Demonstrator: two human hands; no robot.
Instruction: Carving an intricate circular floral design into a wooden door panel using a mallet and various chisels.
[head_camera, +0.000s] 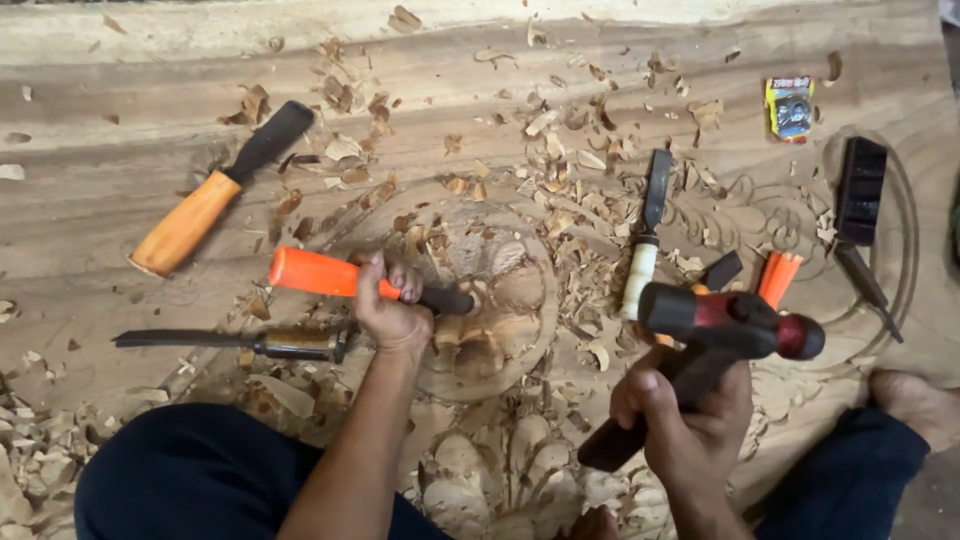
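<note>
My left hand (392, 305) grips an orange-handled chisel (325, 273), whose dark blade end rests on a round carved relief (505, 310) in a large wooden slab (480, 90). In my right hand (690, 420) I hold a mallet (735, 325) with a dark red and black head, raised to the right of the carving. Wood chips (570, 170) lie scattered around the carving.
Spare chisels lie on the slab: an orange-handled chisel (215, 190) at upper left, a dark metal chisel (230, 342) beside my left arm, a white-handled chisel (645, 235), orange handles (778, 278). A black tool (860, 190) and a small yellow packet (790, 107) sit at right. My knees (180, 470) frame the bottom.
</note>
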